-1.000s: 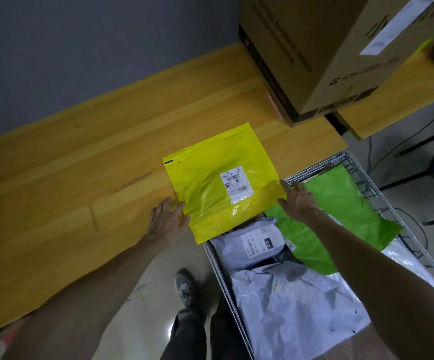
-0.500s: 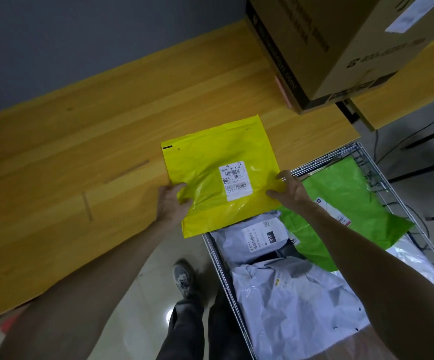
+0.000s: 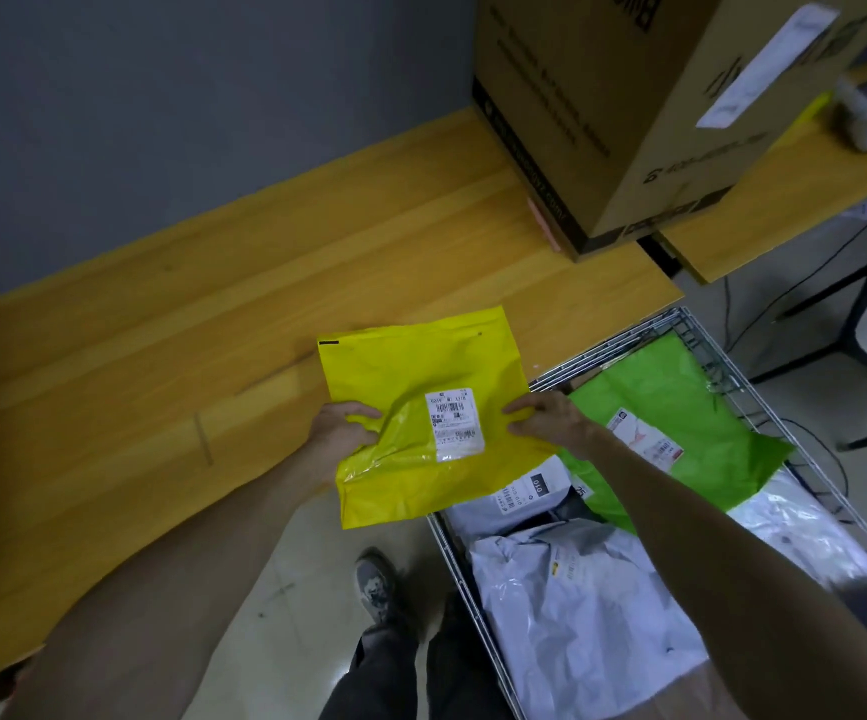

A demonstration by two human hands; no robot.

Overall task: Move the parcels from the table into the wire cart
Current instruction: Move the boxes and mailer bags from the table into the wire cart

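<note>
The yellow poly mailer (image 3: 400, 366) lay half off the tabletop's (image 3: 161, 381) near edge, close to its right end. Its far part was over the wood and its near part hung past the edge, above the floor and the wire cart's (image 3: 623, 341) near-left corner. The left hand (image 3: 340, 431) pinched its left edge, thumb on top and fingers curled under. The right hand (image 3: 551, 420) gripped the opposite edge, fingers bent over the plastic. The mailer's longer side ran away from the person, label up, slightly creased between the two grips.

The cart stood to the right and nearer, so I judged the carry to be short and rightward (the right hand already sat just above the rim). Inside it lay a green mailer (image 3: 681, 407), a small grey-white mailer (image 3: 514, 504) and a large white one (image 3: 577, 615).
</note>
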